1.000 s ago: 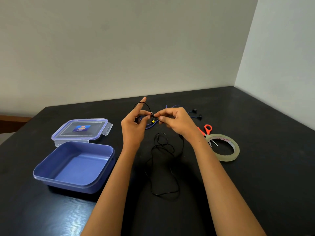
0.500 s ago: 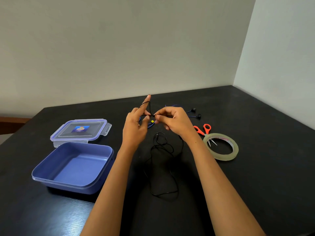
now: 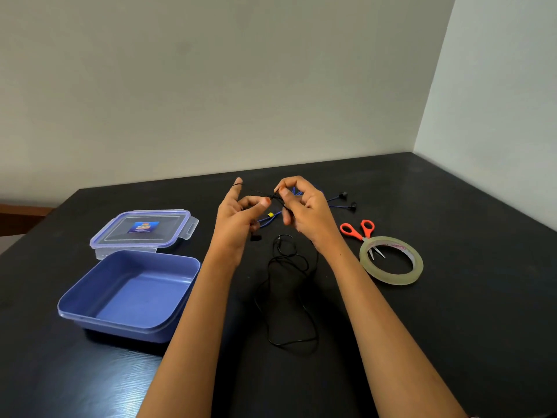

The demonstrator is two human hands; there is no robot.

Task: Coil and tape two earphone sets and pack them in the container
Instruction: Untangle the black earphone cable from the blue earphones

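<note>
One black table [image 3: 452, 327] carries one open blue container [image 3: 114, 327], one lid [image 3: 141, 227] behind it, one tape roll [image 3: 391, 277], one pair of scissors [image 3: 351, 230] and two earphone sets. The left hand [image 3: 238, 218] and the right hand [image 3: 304, 209] both pinch the black earphones [image 3: 289, 344] above the table, the cable trailing down; the blue earphones [image 3: 352, 206] lie behind them. Compared with a second ago, the loop over the left forefinger is drawn tighter.

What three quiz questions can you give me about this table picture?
1. True or false: the container is open, its lid lying beside it.
2. Both the left hand and right hand hold: A the lid, B the black earphone cable, C the container?
3. Fill in: the scissors' tips lie inside the ring of the ___.
Key: 1 true; 2 B; 3 tape roll.
</note>
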